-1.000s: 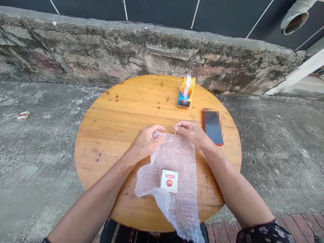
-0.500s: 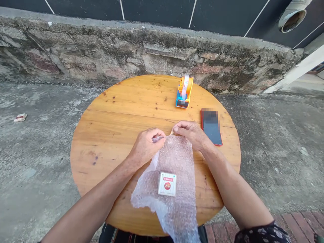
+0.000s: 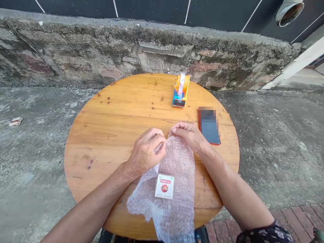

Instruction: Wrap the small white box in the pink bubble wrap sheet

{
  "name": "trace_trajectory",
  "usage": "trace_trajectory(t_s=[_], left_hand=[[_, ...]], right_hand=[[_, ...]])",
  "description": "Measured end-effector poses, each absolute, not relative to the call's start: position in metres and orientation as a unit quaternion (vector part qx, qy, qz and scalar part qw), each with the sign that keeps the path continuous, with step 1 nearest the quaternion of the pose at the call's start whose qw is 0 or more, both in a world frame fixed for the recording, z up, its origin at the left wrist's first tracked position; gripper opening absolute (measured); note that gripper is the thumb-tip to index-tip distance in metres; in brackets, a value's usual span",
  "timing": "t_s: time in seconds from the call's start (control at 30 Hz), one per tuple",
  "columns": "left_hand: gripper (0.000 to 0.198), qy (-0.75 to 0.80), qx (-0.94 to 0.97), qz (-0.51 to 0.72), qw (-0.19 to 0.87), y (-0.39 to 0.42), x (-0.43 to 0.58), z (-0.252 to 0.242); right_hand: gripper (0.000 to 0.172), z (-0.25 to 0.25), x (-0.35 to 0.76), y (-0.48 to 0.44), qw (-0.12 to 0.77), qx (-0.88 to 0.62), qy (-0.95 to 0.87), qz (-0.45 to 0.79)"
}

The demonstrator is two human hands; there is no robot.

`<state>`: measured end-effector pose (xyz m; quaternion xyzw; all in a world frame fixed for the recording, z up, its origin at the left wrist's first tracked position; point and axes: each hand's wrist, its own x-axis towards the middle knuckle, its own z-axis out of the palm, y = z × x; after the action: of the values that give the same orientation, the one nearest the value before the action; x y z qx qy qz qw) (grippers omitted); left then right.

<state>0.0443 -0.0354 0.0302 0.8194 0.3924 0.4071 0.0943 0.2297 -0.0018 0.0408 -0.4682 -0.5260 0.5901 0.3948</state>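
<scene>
A sheet of bubble wrap lies over the front of the round wooden table, its near end hanging past the edge. My left hand pinches the sheet's far edge at its left corner. Close beside it, my right hand pinches the same far edge farther right, thumb against fingers. On the bubble wrap, nearer to me, rests a small square white box with red print and a round red picture on top. Neither hand touches the box.
A yellow and blue tape dispenser with a roll of tape stands at the back of the table. The phone in a red case lies right of my right hand. Behind the table runs a low stone wall.
My left hand has turned a little, its fingers curling more around the sheet's edge. My right hand keeps its pinch. The whole view has shifted slightly.
</scene>
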Motion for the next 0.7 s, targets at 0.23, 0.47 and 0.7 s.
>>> trace_trajectory(t_s=[0.23, 0.47, 0.7], left_hand=[[0.015, 0.381, 0.821, 0.421, 0.064, -0.038, 0.047, 0.030], [0.018, 0.346, 0.830, 0.437, 0.020, -0.042, 0.052, 0.027], [0.018, 0.314, 0.830, 0.460, 0.032, -0.048, 0.055, 0.030]], right_hand=[[0.017, 0.040, 0.227, -0.004, 0.426, -0.446, -0.484, 0.620], [0.017, 0.038, 0.227, -0.006, 0.439, -0.436, -0.454, 0.641], [0.020, 0.040, 0.234, -0.005, 0.451, -0.443, -0.447, 0.632]])
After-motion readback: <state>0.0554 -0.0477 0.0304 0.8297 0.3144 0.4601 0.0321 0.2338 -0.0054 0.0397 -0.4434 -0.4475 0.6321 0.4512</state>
